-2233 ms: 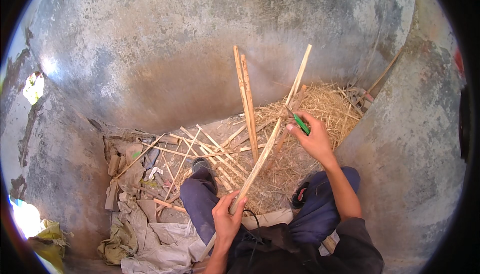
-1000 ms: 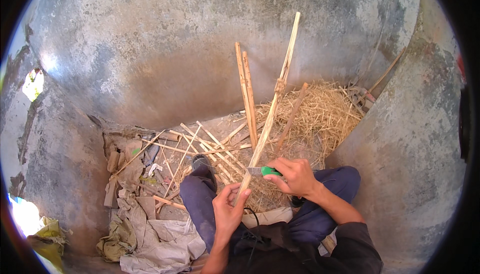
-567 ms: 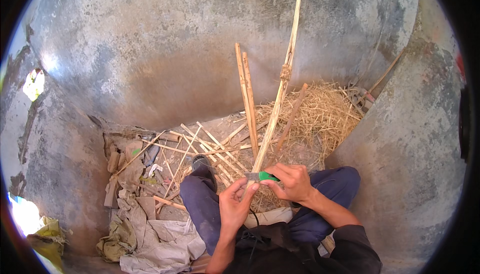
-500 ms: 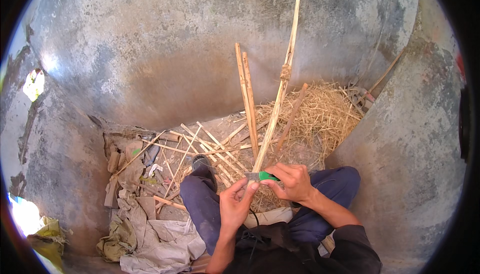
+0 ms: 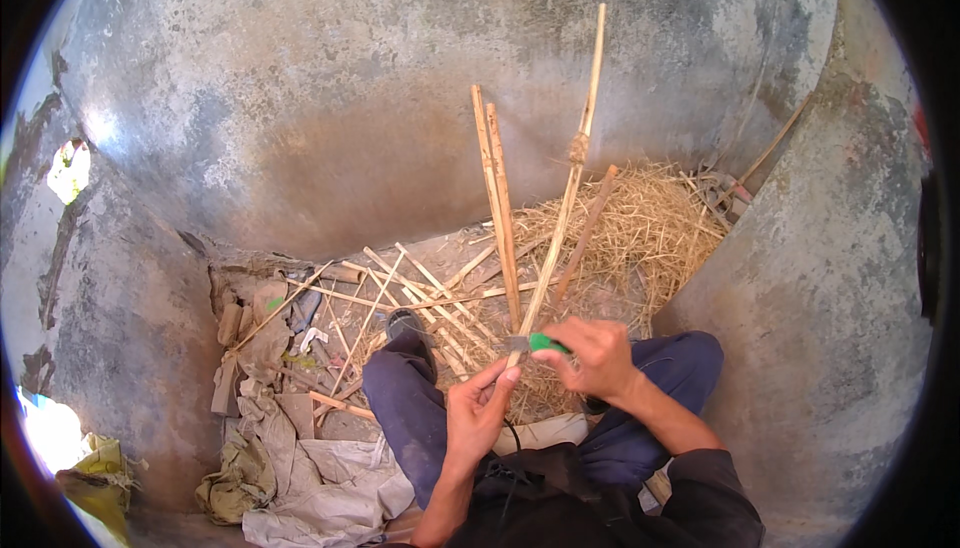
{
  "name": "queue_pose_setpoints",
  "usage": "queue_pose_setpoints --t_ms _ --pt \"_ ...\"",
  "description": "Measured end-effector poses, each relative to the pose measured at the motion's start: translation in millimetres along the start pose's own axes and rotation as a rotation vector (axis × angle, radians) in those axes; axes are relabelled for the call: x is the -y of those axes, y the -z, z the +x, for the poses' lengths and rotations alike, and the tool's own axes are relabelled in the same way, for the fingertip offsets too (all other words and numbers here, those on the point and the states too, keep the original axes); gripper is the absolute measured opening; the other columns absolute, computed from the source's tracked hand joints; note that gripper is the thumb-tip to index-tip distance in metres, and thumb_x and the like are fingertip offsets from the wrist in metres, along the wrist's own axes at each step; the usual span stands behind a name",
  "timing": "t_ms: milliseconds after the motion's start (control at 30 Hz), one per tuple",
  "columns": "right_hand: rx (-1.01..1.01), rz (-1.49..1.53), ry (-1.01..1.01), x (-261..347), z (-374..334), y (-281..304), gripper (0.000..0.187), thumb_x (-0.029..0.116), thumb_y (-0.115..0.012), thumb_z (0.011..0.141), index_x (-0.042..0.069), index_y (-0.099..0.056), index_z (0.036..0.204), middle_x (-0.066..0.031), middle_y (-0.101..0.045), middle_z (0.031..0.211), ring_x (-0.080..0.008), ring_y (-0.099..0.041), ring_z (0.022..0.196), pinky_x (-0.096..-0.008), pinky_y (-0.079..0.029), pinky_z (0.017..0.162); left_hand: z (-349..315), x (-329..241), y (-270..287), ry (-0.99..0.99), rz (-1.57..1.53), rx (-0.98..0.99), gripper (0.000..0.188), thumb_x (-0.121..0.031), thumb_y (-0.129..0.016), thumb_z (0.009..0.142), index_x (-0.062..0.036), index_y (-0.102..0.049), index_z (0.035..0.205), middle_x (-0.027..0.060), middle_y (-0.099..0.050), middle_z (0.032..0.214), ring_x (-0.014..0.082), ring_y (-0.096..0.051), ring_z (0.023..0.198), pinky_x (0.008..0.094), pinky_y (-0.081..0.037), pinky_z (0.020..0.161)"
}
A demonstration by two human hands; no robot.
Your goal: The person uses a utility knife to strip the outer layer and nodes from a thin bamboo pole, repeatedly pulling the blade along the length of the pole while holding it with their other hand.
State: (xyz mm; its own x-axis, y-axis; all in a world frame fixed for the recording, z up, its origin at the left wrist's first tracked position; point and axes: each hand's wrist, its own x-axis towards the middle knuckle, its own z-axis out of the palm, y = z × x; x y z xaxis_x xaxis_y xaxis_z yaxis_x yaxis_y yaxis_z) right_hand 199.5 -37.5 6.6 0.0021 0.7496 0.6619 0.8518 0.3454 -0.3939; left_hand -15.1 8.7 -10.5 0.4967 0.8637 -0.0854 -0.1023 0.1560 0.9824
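Note:
A long pale split stick [image 5: 557,238] slants up and away from me, with a rough brown knot [image 5: 578,147] in its upper half. My left hand [image 5: 476,410] pinches its near end between thumb and fingers. My right hand [image 5: 592,356] is closed around the green handle [image 5: 548,343] of a small knife, whose flat grey blade [image 5: 519,344] lies across the stick just beyond my left fingertips. Part of the handle is hidden in my right fingers.
Two sticks [image 5: 496,188] lean on the curved grey wall [image 5: 370,98]; a browner one [image 5: 588,228] stands to their right. Behind lies a heap of straw-like shavings [image 5: 655,233]. Split sticks [image 5: 440,313] litter the ground, and crumpled pale sacking [image 5: 320,488] lies at my left.
My right hand and the knife have shifted slightly right, with the blade more level across the stick. The stick shows a narrower side, its top a little to the right; my left hand moved slightly right.

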Motion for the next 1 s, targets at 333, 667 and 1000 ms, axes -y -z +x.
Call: queue_pose_setpoints --t_ms 333,667,1000 --pt "-0.057 -0.071 0.040 -15.4 9.2 2.3 0.027 0.033 -0.087 0.091 0.008 -0.079 0.099 -0.0079 -0.074 0.083 -0.0232 -0.072 0.064 -0.0351 -0.053 0.056 -6.4 -5.9 3.0 0.036 0.004 0.004 0.033 -0.019 -0.069 0.113 0.0026 -0.076 0.136 -0.0106 -0.052 0.077 -0.0010 -0.039 0.062 0.0214 -0.026 0.054" --pt "-0.148 -0.150 -0.159 -73.4 31.0 38.0 0.028 0.032 -0.080 0.100 0.005 -0.080 0.108 -0.0118 -0.079 0.089 -0.0288 -0.076 0.070 -0.0381 -0.057 0.061 -44.5 23.8 25.3 0.239 -0.024 0.074 0.033 -0.021 -0.066 0.114 0.0040 -0.075 0.135 -0.0089 -0.050 0.073 0.0008 -0.037 0.058 0.0225 -0.027 0.052" --pt "-0.205 -0.103 -0.299 -80.9 26.4 14.7 0.030 0.033 -0.081 0.099 0.005 -0.081 0.111 -0.0145 -0.081 0.093 -0.0305 -0.079 0.078 -0.0395 -0.060 0.069 -43.9 22.6 37.9 0.241 0.036 0.097 0.034 -0.024 -0.066 0.114 0.0025 -0.076 0.133 -0.0082 -0.051 0.073 0.0012 -0.038 0.058 0.0225 -0.027 0.052"
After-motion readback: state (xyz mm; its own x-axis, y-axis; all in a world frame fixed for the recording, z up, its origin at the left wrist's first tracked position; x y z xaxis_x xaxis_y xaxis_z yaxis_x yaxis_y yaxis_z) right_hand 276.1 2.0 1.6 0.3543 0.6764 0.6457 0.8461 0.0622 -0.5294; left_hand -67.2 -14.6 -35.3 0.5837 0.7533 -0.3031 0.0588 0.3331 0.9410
